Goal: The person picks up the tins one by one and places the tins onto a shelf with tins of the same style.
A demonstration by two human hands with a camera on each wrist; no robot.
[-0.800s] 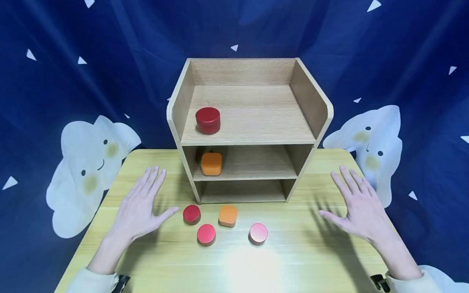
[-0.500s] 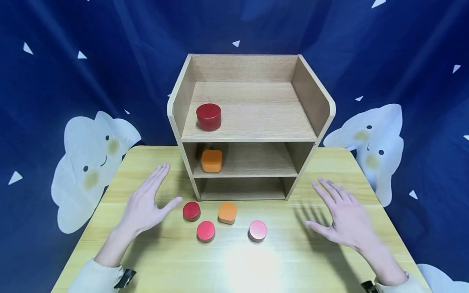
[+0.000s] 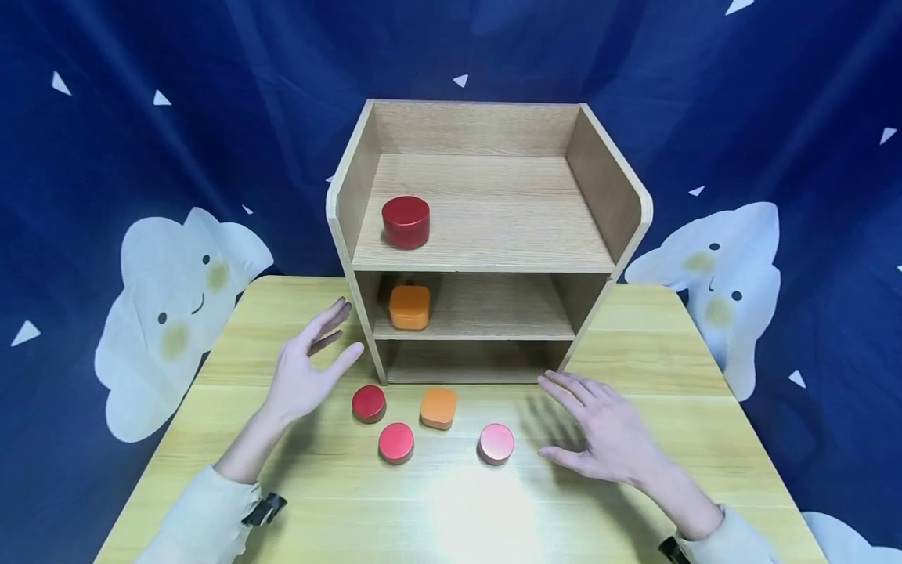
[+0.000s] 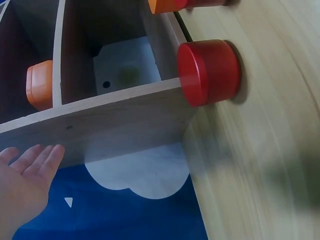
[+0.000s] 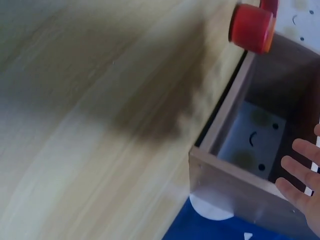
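My left hand [image 3: 306,380] hovers left of the wooden shelf unit [image 3: 486,265], thumb spread from the fingers, holding nothing. Nearest to it on the table stands a small dark red round tin [image 3: 369,403]; the left wrist view shows this red tin [image 4: 210,72] at the shelf's lower corner. My right hand [image 3: 609,435] is over the table at the right, fingers extended, holding nothing. Just left of it sits a pink round tin [image 3: 496,443]. Between the hands are also a pinkish-red round tin [image 3: 396,442] and an orange rounded-square tin [image 3: 438,408].
A larger dark red round tin [image 3: 405,222] stands on the top shelf, left side. Below it, an orange rounded-square tin [image 3: 409,306] is on the middle shelf. The pale wooden table [image 3: 395,517] meets a blue curtain [image 3: 296,94] with cloud shapes behind.
Both hands have moved inward: the left one rightward toward the shelf's left side, the right one leftward toward the pink tin. The tins stay where they were.
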